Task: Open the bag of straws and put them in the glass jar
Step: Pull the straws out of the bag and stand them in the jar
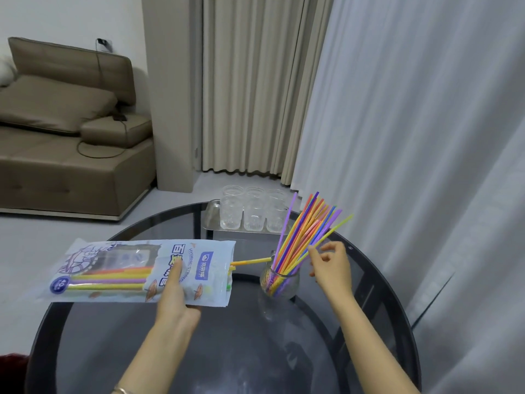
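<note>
Your left hand [173, 291] gripped the straw bag [119, 263] level above the glass table [227, 351], thumb on top. Your right hand [331, 265] hung loosely curled, holding nothing, just beside the straws [305, 228] standing fanned in the glass jar [279, 284].

One bag [127, 253], one glass jar [279, 284], six clear cups [231, 216], one tray [211, 213], one sofa [71, 166].
</note>
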